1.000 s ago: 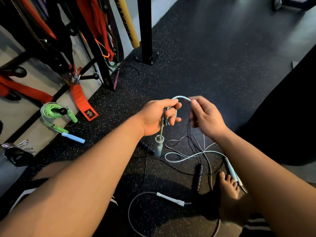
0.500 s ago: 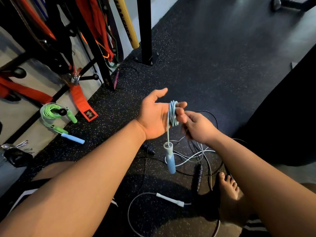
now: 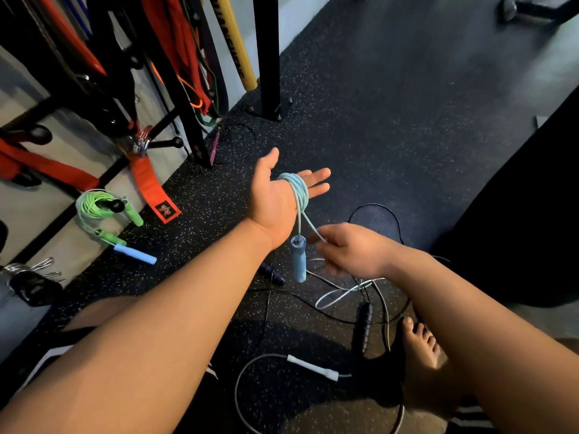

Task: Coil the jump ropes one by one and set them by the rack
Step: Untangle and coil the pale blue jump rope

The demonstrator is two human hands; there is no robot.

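- Far left, by the wall: a rack (image 3: 191, 120) of dark posts hung with red and orange straps (image 3: 47, 167); a yellow band (image 3: 235, 48) leans further along.
- At the rack's foot, a green jump rope (image 3: 94, 208) lies coiled, its green handles beside it; a pale blue handle (image 3: 134, 254) lies just next to it on the floor.
- Speckled black rubber floor (image 3: 376, 104) runs across the whole view.
- Left hand (image 3: 275, 195): palm up, fingers spread wide and flat. The light blue jump rope (image 3: 297, 191) is wound in several loops around the palm, at the base of the fingers.
- One blue handle (image 3: 298, 261) of that rope hangs straight down from the loops, below the wrist, clear of the floor.
- Right hand (image 3: 351, 250): low and to the right of the left, fingers pinched closed on the free strand of the light blue rope, which runs up from it to the loops.
- Beneath the hands: the slack blue-white cord (image 3: 341, 292) trails on the floor, tangled with a black jump rope (image 3: 363, 327) and its dark handles.
- Nearer the body: a white handle (image 3: 313, 368) with a grey cord loop on the floor.
- Lower right: a bare foot (image 3: 423, 364) resting on the floor, next to the tangle.
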